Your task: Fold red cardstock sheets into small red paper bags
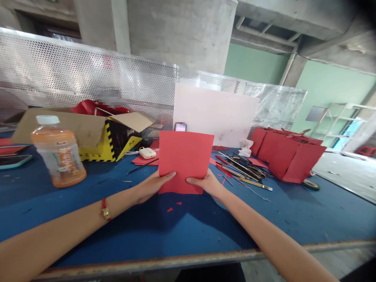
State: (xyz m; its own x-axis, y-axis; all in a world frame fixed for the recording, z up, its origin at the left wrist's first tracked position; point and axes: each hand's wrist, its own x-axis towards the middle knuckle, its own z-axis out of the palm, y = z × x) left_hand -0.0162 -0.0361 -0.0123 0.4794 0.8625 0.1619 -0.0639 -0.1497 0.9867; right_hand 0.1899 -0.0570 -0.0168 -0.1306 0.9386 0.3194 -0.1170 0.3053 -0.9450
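A flat red sheet of paper or card (185, 156) stands upright in front of me, above the blue tabletop; I cannot tell whether it is one layer or folded. My left hand (160, 183) grips its lower left edge, thumb on the near face and fingers hidden behind. On the lower right edge, my right hand (202, 182) holds it the same way. Two small red scraps (170, 210) lie on the table just below the sheet.
To the left stand a drink bottle (63, 156) and an open cardboard box (94, 137). A white earphone case (147, 152) lies behind my left hand. Rightward are a pile of thin dark strips (243, 166), a yellow-handled tool (255, 184), red paper bags (288, 154) and a tape roll (311, 185).
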